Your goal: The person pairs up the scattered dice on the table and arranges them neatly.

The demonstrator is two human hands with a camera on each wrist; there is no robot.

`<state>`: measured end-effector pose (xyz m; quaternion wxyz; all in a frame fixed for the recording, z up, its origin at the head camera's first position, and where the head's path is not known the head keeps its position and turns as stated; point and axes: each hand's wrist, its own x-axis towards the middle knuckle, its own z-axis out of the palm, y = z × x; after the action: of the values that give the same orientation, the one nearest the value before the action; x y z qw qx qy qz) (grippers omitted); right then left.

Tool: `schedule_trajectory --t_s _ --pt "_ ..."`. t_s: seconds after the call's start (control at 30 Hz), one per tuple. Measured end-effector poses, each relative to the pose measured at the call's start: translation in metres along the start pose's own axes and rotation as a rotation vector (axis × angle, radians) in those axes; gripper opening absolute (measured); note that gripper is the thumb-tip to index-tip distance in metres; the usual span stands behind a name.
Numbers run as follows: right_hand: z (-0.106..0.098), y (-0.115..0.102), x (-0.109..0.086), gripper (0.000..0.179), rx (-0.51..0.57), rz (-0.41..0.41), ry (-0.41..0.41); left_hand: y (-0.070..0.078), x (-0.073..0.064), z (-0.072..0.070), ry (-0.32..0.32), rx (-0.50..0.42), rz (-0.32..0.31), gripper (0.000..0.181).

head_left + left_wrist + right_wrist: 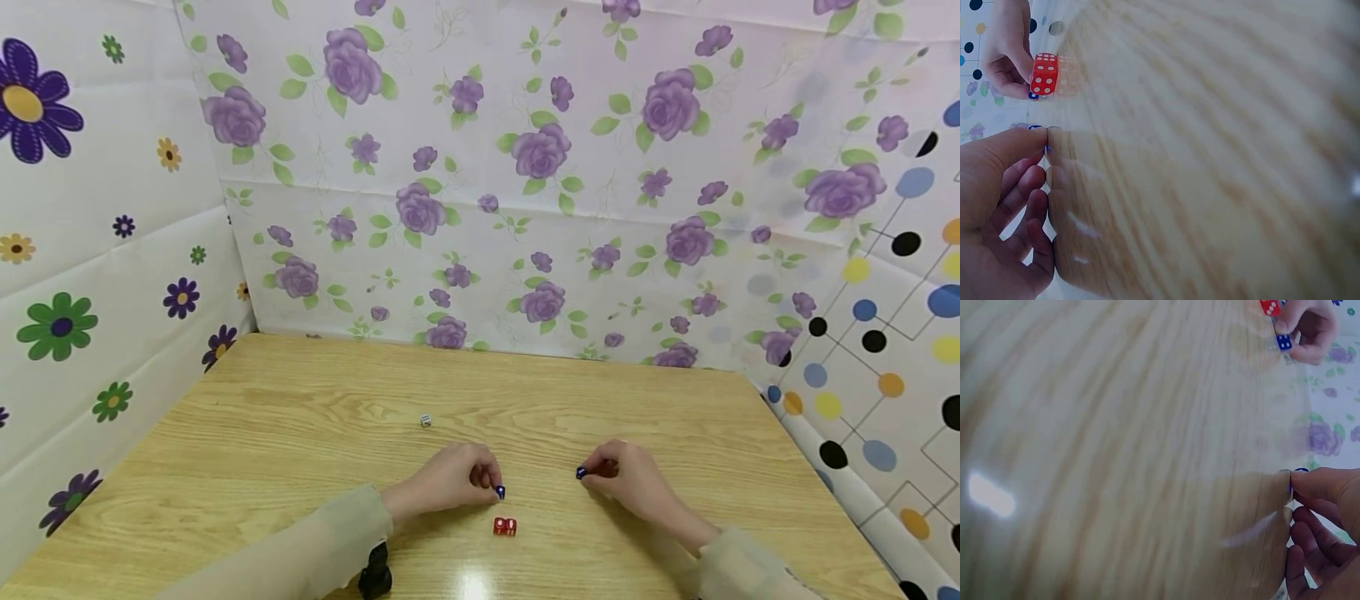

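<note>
At lower centre of the head view, a first blue die [501,492], pinched between thumb and fingertip of the left hand [456,477]; farther right and slightly higher in the frame, a second blue die [581,472], pinched likewise by the right hand [632,479]. Remaining fingers loosely bent in both wrist views; contact of either blue die with the wood not certain. Step in hand, as judged: positioning one die per side, low over the surface. Calls next, in all likelihood, for a steady, matched pinch and a path free of two red dice [505,527], side by side and touching, just below the left-held die. At upper left of the left hand, well apart and untouched, a white die [426,421]. Beneath, a glossy wood-grain table [322,392], with glare at the bottom edge. Around it, a purple-rose cloth [540,242] across the top, a daisy-print cloth [75,258] at left, a dotted cloth [911,433] at right.
</note>
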<state>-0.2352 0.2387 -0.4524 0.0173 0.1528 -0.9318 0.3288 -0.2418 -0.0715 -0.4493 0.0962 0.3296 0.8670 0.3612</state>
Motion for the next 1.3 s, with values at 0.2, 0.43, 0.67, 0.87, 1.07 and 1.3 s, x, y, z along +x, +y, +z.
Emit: schedule_trajectory --t_s 0.2,0.43,0.67,0.87,1.07,1.3 --pt "0.008 -0.01 0.001 0.009 -0.008 -0.02 0.01 0.001 0.0 0.0 0.003 -0.005 -0.006 0.006" --pt "0.016 -0.019 0.004 0.008 0.002 -0.05 0.006 0.0 0.0 0.001 0.01 0.001 -0.01 0.007" --pt "0.027 -0.03 0.006 0.009 -0.013 -0.069 0.013 0.0 0.001 0.001 0.013 -0.001 -0.006 0.007" --pt "0.035 -0.04 0.008 0.01 -0.01 -0.06 0.008 0.0 0.001 0.001 0.019 0.006 -0.011 0.007" --pt "0.042 -0.052 0.008 0.008 0.011 -0.091 -0.038 0.0 0.001 0.001 0.024 0.007 -0.008 0.008" --pt "0.049 -0.065 0.008 0.008 0.029 -0.124 -0.081 0.0 0.001 0.001 0.028 0.013 0.012 0.007"
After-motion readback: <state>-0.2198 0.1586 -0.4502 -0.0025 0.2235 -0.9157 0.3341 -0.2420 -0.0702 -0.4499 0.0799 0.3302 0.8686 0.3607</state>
